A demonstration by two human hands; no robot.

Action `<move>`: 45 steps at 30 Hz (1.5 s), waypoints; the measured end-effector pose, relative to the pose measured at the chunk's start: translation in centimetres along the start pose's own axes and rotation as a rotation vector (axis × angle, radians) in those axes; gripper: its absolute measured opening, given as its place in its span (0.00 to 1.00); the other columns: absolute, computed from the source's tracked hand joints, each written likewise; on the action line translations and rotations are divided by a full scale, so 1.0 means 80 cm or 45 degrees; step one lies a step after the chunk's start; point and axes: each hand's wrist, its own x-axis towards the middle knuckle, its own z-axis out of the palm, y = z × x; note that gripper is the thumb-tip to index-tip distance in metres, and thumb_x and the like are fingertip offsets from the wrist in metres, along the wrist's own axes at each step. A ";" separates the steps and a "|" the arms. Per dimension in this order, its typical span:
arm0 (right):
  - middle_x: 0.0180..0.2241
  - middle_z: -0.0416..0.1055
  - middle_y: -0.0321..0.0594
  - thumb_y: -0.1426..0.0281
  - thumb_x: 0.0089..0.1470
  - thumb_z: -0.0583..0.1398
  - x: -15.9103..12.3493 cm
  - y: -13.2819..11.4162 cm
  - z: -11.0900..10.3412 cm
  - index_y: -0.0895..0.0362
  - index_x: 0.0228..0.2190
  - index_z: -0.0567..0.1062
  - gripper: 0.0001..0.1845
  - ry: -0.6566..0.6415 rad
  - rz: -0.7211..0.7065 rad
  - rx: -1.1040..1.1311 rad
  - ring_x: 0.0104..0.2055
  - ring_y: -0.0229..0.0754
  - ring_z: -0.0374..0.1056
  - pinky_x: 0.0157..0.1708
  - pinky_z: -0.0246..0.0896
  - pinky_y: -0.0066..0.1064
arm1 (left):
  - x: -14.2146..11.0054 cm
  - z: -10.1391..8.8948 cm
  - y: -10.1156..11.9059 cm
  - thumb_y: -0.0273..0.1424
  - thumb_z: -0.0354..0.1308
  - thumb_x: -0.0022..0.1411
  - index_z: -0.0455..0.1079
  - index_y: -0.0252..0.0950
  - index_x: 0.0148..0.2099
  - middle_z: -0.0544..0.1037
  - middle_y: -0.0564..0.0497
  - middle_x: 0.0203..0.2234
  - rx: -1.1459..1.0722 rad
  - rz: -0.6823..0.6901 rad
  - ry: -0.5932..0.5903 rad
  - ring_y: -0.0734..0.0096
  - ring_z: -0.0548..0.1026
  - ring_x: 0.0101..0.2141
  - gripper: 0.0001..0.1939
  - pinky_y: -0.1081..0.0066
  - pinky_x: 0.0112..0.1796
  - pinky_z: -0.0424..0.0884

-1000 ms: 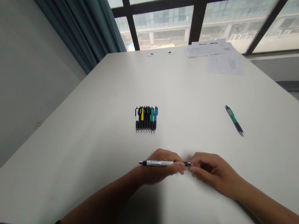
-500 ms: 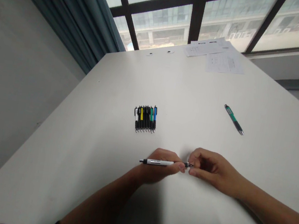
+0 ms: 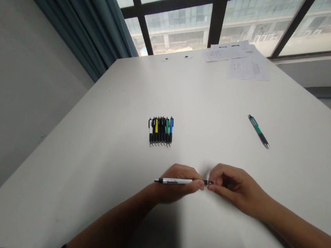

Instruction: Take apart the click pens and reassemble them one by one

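Pen: a white-barrelled ballpoint pen (image 3: 175,180) lies almost level between the two hands, above the near part of the table. Its black clicker end points to the person's left, and its dark grip and tip point right.

Left hand: the left hand (image 3: 175,185) is curled closed around the barrel towards the grip end, holding the pen firmly across the fingers.

Right hand: the right hand (image 3: 233,187) forms a narrow pinch, with thumb and fingertips closed at the pen's tip end. The tip itself is partly hidden by them.

In hand: both hands are on the one pen, close together at its grip end, and neither touches anything else.

Nearest things: a tight row of about eight pens (image 3: 160,131) lies side by side on the table, ahead of the left hand, with white, yellow, black, green and blue barrels. A green-and-black pen (image 3: 258,131) lies alone and slanted, ahead of the right hand and well apart from the row.

Table: the white table (image 3: 102,152) runs away from the person towards a window.

Far end: two sheets of printed paper (image 3: 247,69) lie at the far edge, near two small round marks in the tabletop.

Beyond: a dark-framed window (image 3: 217,20) looks out on a building, a blue-grey curtain (image 3: 85,16) hangs at its left, and a pale wall (image 3: 13,118) runs along the table's left side.
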 end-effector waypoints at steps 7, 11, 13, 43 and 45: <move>0.26 0.72 0.37 0.59 0.65 0.58 0.003 -0.009 -0.005 0.57 0.30 0.78 0.17 -0.079 -0.073 -0.143 0.28 0.38 0.64 0.30 0.58 0.30 | -0.001 0.000 0.002 0.39 0.53 0.68 0.80 0.31 0.35 0.79 0.46 0.26 -0.058 -0.019 -0.002 0.73 0.73 0.26 0.19 0.73 0.31 0.67; 0.25 0.69 0.35 0.60 0.63 0.61 0.002 -0.004 -0.004 0.56 0.31 0.77 0.14 -0.015 -0.097 -0.192 0.27 0.38 0.62 0.28 0.56 0.30 | -0.001 0.000 0.000 0.40 0.54 0.68 0.80 0.31 0.39 0.80 0.46 0.28 -0.054 -0.010 0.004 0.72 0.73 0.28 0.19 0.73 0.31 0.67; 0.24 0.68 0.34 0.60 0.62 0.62 0.001 -0.001 -0.003 0.56 0.31 0.76 0.13 0.008 -0.084 -0.188 0.27 0.38 0.61 0.28 0.56 0.30 | -0.001 0.001 -0.001 0.41 0.53 0.68 0.80 0.31 0.42 0.81 0.45 0.30 -0.058 -0.004 0.002 0.72 0.74 0.28 0.20 0.74 0.31 0.67; 0.24 0.67 0.34 0.57 0.60 0.63 -0.001 -0.001 -0.001 0.56 0.32 0.76 0.15 0.025 -0.027 -0.082 0.26 0.37 0.60 0.27 0.56 0.30 | -0.004 -0.001 -0.010 0.40 0.64 0.64 0.80 0.30 0.46 0.78 0.49 0.24 -0.483 -0.231 0.010 0.76 0.71 0.24 0.18 0.76 0.28 0.67; 0.26 0.69 0.36 0.57 0.61 0.63 -0.001 0.000 -0.003 0.56 0.32 0.75 0.15 0.036 -0.042 -0.105 0.27 0.37 0.61 0.28 0.57 0.30 | -0.004 -0.001 -0.011 0.40 0.64 0.64 0.80 0.29 0.45 0.77 0.50 0.23 -0.501 -0.237 0.040 0.77 0.71 0.23 0.17 0.76 0.28 0.68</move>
